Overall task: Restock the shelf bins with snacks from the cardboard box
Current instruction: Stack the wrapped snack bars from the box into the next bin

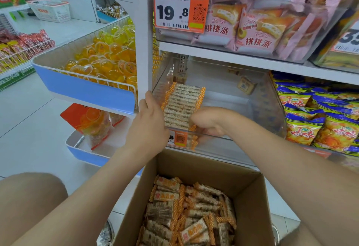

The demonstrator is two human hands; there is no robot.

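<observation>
An open cardboard box point(250, 191) sits low in the middle, holding several orange-and-white wrapped snack bars point(190, 212). Above it a clear plastic shelf bin point(258, 98) holds a neat row of the same bars point(182, 104) along its left side. My left hand point(149, 121) is at the bin's front left corner, touching the row's left side. My right hand point(207, 121) reaches over the bin's front edge, its fingers curled on the bars at the near end of the row. One small yellow packet point(246, 85) lies deeper in the bin.
The top shelf holds pink cake packets point(258, 32) behind an orange 19.8 price tag point(179, 9). Blue-and-yellow chip bags point(320, 113) fill the bin to the right. A wire basket of orange jelly cups point(104, 59) juts out at left. My knees flank the box.
</observation>
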